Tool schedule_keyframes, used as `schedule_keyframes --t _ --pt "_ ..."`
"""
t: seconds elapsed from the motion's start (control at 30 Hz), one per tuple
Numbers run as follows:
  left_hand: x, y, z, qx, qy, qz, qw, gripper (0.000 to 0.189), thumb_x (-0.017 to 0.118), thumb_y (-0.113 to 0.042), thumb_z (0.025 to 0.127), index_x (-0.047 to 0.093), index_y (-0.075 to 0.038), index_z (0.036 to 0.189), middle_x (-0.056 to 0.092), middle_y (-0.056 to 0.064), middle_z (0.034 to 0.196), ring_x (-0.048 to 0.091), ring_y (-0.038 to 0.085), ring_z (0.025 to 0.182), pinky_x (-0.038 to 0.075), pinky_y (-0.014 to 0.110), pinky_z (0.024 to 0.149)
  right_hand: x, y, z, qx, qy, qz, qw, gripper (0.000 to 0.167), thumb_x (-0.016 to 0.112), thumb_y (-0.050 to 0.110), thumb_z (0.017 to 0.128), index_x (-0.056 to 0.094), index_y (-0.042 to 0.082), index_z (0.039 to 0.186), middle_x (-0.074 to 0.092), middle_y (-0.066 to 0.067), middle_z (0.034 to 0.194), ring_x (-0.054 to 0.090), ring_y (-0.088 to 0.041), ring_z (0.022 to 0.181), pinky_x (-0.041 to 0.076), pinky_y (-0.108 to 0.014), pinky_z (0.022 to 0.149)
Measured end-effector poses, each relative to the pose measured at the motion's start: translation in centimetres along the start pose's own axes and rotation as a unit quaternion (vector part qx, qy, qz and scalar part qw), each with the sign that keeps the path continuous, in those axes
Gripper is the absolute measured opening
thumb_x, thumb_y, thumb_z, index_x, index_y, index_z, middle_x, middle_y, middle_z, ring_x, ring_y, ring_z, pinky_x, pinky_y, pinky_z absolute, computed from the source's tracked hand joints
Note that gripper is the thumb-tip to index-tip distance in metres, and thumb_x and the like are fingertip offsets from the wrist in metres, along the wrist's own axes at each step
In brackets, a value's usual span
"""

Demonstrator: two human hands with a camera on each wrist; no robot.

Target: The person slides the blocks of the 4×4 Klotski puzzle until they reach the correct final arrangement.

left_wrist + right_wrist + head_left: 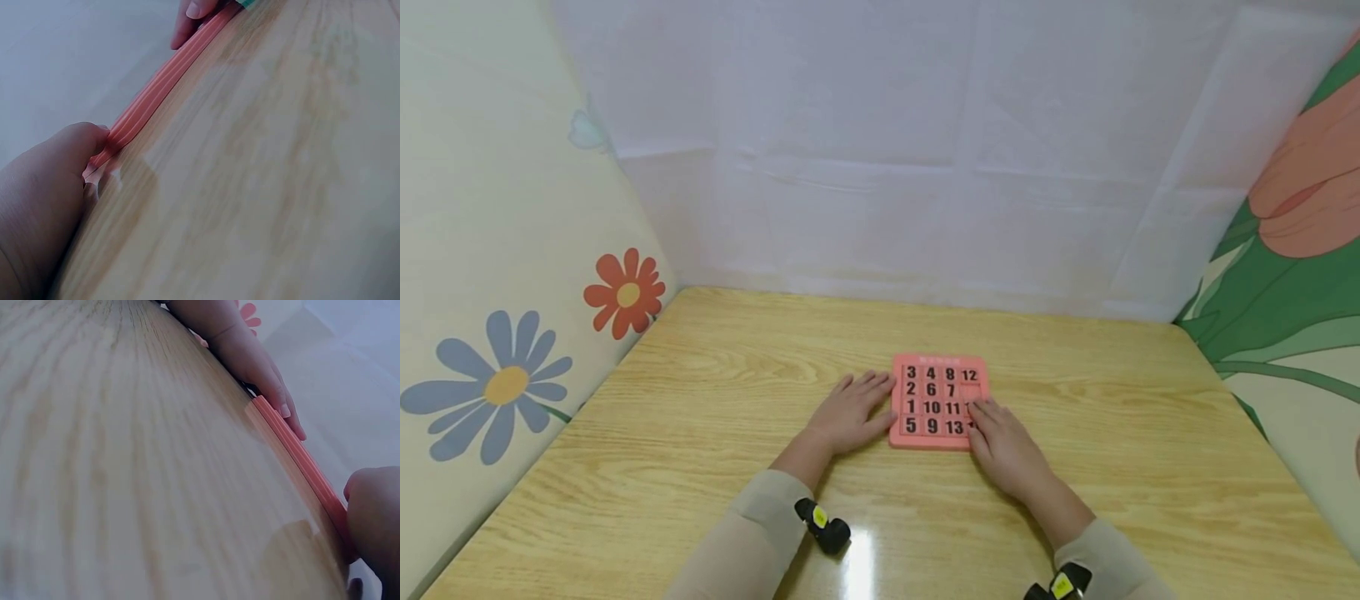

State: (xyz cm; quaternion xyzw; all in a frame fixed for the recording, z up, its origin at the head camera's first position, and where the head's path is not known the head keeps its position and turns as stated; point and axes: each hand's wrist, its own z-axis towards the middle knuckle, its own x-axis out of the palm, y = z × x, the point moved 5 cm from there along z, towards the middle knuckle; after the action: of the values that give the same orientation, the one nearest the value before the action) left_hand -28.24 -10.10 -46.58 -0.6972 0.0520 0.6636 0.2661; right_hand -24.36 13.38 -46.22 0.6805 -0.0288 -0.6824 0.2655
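Note:
A pink sliding number puzzle [931,390] lies flat on the table, black numerals on its tiles. The top row reads 3, 4, 8, 12; a gap shows to the right of the 7. Along the puzzle's left edge rests my left hand [853,410], fingers fairly straight and its thumb at the frame's side, as the left wrist view shows close up. My right hand [1009,446] lies over the lower right corner, extended fingertips touching the right column and partly covering its lower tiles. In the right wrist view the puzzle's frame [300,456] runs between both hands.
The wood-grain table [737,350] spreads around the puzzle. A white cloth [880,167] hangs behind it, with flower-printed panels [490,250] at the sides. Black wrist cameras [824,527] sit on both sleeves.

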Motion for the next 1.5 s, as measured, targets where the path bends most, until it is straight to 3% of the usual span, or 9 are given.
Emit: schedule_keyframes --t 0.33,0.57,1.03,1.5 --pt "-0.1 0.0 0.0 0.001 0.001 0.002 1.0 0.066 0.04 -0.052 0.1 0.031 -0.016 0.155 0.03 0.003 0.161 0.022 0.026 0.152 0.011 0.049 0.126 -0.2 0.3 -0.1 0.002 -0.007 0.012 0.9999 0.05 0.042 0.027 0.104 0.044 0.001 0.146 0.039 -0.017 0.155 0.033 -0.034 0.146 0.024 -0.049 0.123" --pt "-0.2 -0.1 0.0 0.002 0.002 0.001 1.0 0.066 0.04 -0.052 0.1 0.03 -0.016 0.155 0.029 0.003 0.162 0.021 0.026 0.152 0.01 0.049 0.126 -0.3 -0.2 1.3 0.003 -0.026 0.018 0.9995 0.051 0.042 0.026 0.103 0.043 -0.003 0.145 0.04 -0.021 0.153 0.034 -0.037 0.145 0.028 -0.05 0.121" --pt "0.2 0.0 0.1 0.004 0.001 0.002 1.0 0.066 0.039 -0.053 0.1 0.03 -0.017 0.155 0.029 0.002 0.162 0.022 0.026 0.152 0.011 0.049 0.126 -0.5 -0.9 5.0 0.04 0.015 0.004 0.9991 0.055 0.032 0.032 0.105 0.035 0.001 0.151 0.032 -0.017 0.159 0.028 -0.035 0.148 0.024 -0.048 0.123" --pt "0.0 0.0 0.0 0.003 0.001 0.003 1.0 0.066 0.04 -0.052 0.1 0.03 -0.016 0.155 0.029 0.003 0.161 0.022 0.026 0.152 0.011 0.049 0.126 -0.6 -0.7 5.4 0.048 0.021 -0.005 0.9986 0.054 0.034 0.031 0.104 0.038 0.001 0.149 0.033 -0.016 0.158 0.027 -0.034 0.149 0.022 -0.047 0.124"
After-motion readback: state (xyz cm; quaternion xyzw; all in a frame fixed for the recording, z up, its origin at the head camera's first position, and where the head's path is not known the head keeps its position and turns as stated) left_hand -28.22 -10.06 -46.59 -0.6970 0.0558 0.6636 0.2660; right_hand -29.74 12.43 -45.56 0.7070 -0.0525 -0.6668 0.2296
